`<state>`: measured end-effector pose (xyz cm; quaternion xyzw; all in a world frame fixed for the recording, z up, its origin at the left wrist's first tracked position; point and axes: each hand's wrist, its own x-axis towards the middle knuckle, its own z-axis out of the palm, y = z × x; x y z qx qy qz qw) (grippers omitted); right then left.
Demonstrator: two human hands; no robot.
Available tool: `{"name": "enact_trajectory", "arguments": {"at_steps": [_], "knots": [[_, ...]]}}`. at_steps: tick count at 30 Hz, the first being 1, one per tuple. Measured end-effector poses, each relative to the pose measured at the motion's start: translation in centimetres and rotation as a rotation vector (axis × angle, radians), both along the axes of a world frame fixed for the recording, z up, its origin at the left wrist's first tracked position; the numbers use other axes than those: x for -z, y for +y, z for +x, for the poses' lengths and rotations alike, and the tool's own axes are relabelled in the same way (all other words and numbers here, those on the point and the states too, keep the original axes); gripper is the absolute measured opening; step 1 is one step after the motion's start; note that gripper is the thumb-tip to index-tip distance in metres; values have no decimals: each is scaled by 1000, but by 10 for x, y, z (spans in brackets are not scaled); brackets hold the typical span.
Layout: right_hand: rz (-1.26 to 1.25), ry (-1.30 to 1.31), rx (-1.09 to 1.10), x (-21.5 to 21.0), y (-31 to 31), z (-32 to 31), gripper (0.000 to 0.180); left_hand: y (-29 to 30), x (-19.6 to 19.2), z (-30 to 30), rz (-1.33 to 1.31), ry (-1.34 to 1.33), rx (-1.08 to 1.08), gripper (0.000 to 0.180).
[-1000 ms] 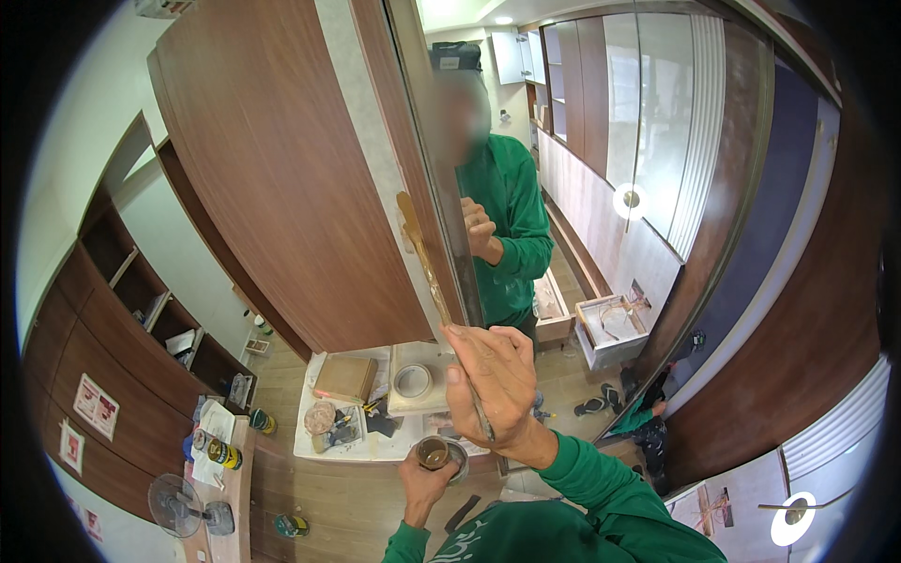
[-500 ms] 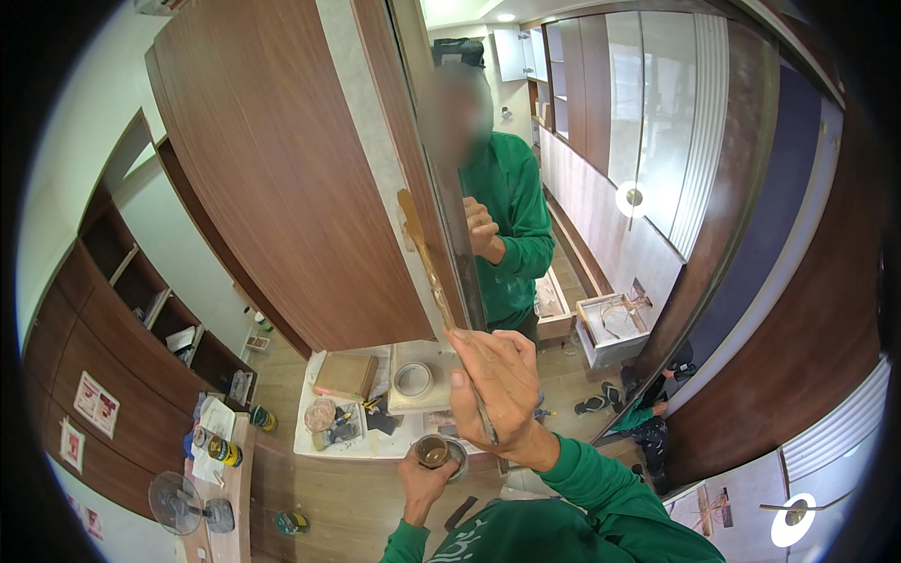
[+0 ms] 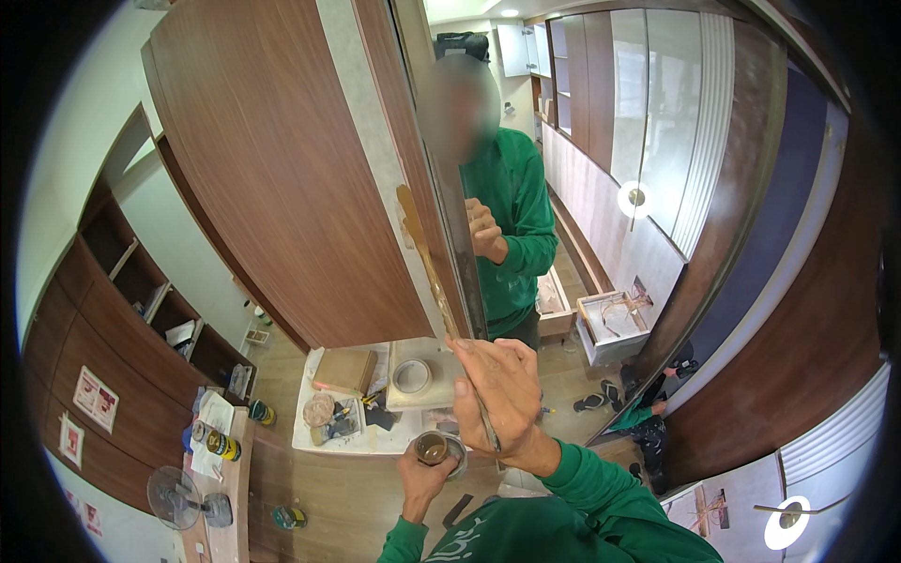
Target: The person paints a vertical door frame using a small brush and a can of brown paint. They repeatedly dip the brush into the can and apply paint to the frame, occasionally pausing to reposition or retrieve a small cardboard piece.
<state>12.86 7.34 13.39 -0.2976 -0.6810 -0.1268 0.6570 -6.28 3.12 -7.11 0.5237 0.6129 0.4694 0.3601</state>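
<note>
My right hand [image 3: 502,394] pinches a thin brush [image 3: 488,427], its handle end sticking out below the palm. The brush points up along the edge of a brown wood-grain frame [image 3: 389,103]. A golden-brown streak [image 3: 413,220] runs down that edge; where it ends and the bristles begin is hard to tell. Lower down, my left hand [image 3: 419,477] is wrapped round a small round cup [image 3: 432,448] with brown liquid inside. A second pale round container [image 3: 457,455] shows just beside that cup. Right of the frame, a mirror [image 3: 657,94] reflects a green-sleeved person.
Below the wood panel [image 3: 282,188] stands a white surface [image 3: 305,436] with a cardboard box [image 3: 344,372], a tape roll [image 3: 411,376] and a tray of tools [image 3: 333,422]. At left, a bench [image 3: 239,469] holds cans and a fan [image 3: 175,497]. Another can [image 3: 289,518] sits on the floor.
My right hand has slid slightly down along the frame's edge with the brush. My left hand keeps its hold on the cup, and the view has shifted a little.
</note>
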Motion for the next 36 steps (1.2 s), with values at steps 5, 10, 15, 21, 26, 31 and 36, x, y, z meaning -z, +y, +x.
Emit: {"name": "enact_trajectory", "arguments": {"at_steps": [5, 10, 15, 21, 26, 31, 36], "knots": [[-13, 1, -16, 3, -2, 1, 44, 1, 8, -2, 1, -1, 1, 51], [-32, 1, -19, 7, -4, 3, 43, 0, 0, 3, -1, -9, -20, 50], [-62, -11, -19, 12, -8, 4, 42, 1, 3, 3, 10, -14, 0, 51], [-213, -73, -80, 18, -46, 24, 37, 4, -12, 7, 13, 112, 12, 56], [-441, -92, -245, 20, -88, 81, 32, 9, -29, 14, 59, 142, 40, 60], [-858, 195, -472, 24, -105, 126, 37, 17, -46, 36, 266, 170, 182, 60], [-1037, 354, -454, 18, -115, 125, 25, 30, -61, 59, 422, 229, 316, 68]]}}
